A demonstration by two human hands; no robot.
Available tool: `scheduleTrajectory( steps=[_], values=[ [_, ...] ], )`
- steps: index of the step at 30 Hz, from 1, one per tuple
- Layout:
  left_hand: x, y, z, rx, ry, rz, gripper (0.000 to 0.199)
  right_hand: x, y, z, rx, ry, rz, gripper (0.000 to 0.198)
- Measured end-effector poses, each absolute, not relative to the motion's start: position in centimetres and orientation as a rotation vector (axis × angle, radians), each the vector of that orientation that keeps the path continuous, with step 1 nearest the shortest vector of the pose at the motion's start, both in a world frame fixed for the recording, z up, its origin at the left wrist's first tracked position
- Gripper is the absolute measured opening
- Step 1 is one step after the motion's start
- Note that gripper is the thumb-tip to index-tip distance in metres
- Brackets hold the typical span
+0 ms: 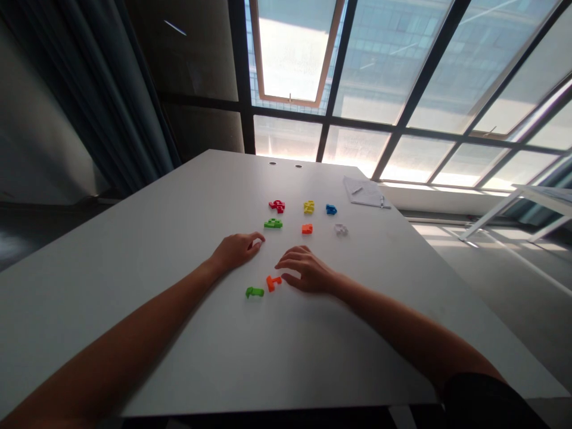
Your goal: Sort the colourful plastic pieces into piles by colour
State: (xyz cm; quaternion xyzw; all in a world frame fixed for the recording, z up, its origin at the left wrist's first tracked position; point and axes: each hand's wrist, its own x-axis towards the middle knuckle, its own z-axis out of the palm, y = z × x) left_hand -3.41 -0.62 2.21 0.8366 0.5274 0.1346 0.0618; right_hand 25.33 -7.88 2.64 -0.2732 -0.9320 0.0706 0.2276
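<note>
My left hand (pixel 239 249) rests on the white table with its fingers loosely bent and a gap between thumb and forefinger; nothing shows in it. My right hand (pixel 306 269) hovers low over the table or rests on it, thumb and fingers apart. Close to its thumb tip lies an orange T-shaped plastic piece (pixel 273 282); whether they touch, I cannot tell. Just left of that piece is a green plastic piece (pixel 254 292). Beyond my left fingertips sits a green block-like piece (pixel 273 223), and past my right hand is a small orange piece (pixel 307 229).
Farther back on the table (pixel 179 214) lie red pieces (pixel 277 206), yellow pieces (pixel 308 207), a blue piece (pixel 331 209) and a whitish piece (pixel 341 229). A paper sheet (pixel 364 189) with pens lies near the right edge. Large windows stand behind.
</note>
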Motion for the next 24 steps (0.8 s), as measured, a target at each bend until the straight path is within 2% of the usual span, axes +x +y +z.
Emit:
scheduleTrajectory(
  steps=[5,12,20,24],
  values=[
    [-3.4,-0.7,2.3,2.540,1.605,0.392,0.041,24.8,-8.5,2.8,-0.623,-2.682,0.201,0.022],
    [-3.4,-0.5,2.0,2.527,1.616,0.392,0.041,29.9,-4.1,2.2,-0.824,-2.560,0.189,0.018],
    [-3.4,-0.6,2.1,2.516,1.606,0.389,0.039,33.1,0.2,1.4,-1.465,-1.943,-0.035,0.023],
    [-3.3,-0.6,2.2,2.518,1.616,0.366,0.040,32.4,2.2,1.8,-1.757,-1.922,-0.102,0.024]
  ],
)
